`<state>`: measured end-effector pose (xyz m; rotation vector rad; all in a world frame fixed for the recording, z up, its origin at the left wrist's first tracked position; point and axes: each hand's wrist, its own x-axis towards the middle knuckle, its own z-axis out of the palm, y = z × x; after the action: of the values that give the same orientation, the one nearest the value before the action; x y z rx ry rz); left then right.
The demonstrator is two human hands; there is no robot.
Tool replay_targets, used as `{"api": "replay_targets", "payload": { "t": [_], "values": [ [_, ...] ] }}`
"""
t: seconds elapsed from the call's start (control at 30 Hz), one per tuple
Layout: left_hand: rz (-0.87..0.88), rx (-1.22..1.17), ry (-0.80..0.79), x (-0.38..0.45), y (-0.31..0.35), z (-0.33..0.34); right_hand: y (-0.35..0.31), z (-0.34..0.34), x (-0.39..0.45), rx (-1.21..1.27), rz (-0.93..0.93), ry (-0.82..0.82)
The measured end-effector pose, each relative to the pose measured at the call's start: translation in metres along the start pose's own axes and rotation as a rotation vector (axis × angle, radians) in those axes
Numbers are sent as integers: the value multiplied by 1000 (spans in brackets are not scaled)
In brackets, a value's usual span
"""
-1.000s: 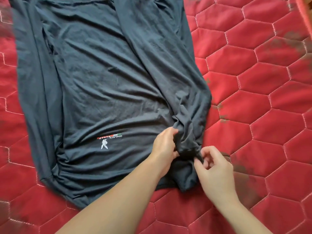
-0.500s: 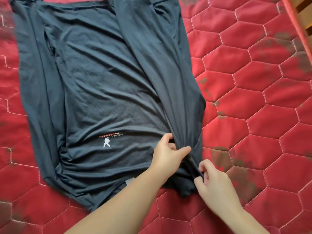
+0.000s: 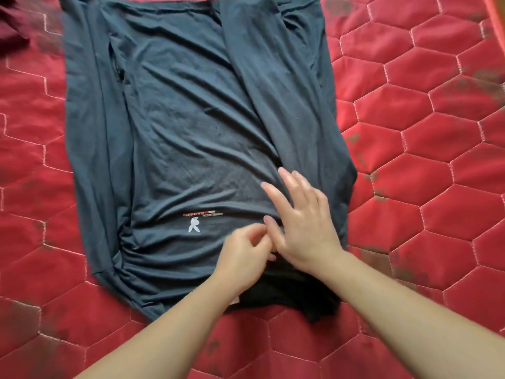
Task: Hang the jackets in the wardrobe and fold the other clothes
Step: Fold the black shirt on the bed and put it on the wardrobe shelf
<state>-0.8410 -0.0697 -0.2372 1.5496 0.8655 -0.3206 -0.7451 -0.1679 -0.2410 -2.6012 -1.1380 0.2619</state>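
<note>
Head view showed a dark grey long-sleeved shirt (image 3: pixel 191 127) spread flat on a red quilted bed cover (image 3: pixel 426 170), its small white rabbit-like logo (image 3: pixel 193 225) under a red-striped line of print too blurred to read. Right hand (image 3: pixel 306 222) pressed flat, fingers straight, on the folded-in sleeve (image 3: pixel 276 86); left hand (image 3: pixel 243 255), fingers curled, seemingly pinched fabric just beside it.

A red quilted bedspread (image 3: pixel 426 165) stitched in pale hexagons fills the view, with dark smudges; a maroon cloth (image 3: pixel 11 26) lies at its upper-left corner.
</note>
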Motion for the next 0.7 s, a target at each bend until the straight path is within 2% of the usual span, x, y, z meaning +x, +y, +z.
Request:
{"api": "replay_targets", "payload": {
  "t": [0.1, 0.23, 0.3, 0.37, 0.43, 0.5, 0.6, 0.7],
  "values": [
    [130, 192, 288, -2, -13, -55, 18, 17, 10, -200, -18, -218],
    [142, 286, 634, -14, -40, -132, 26, 23, 5, -278, -28, -245],
    [96, 391, 776, -26, -57, -158, 14, 20, 1, -264, 5, -238],
    [-74, 366, 868, -37, -74, -175, -8, 20, -10, -206, -66, -221],
    [-201, 215, 874, -46, -88, -184, -41, 26, -29, -117, -250, -237],
    [-237, 52, 819, -50, -97, -187, -75, 36, -43, -74, -356, -284],
    [-250, 41, 719, -52, -104, -194, -113, 48, -40, -21, -232, -331],
    [-252, 37, 636, -55, -113, -204, -133, 48, -27, -32, -110, -502]
  ]
}}
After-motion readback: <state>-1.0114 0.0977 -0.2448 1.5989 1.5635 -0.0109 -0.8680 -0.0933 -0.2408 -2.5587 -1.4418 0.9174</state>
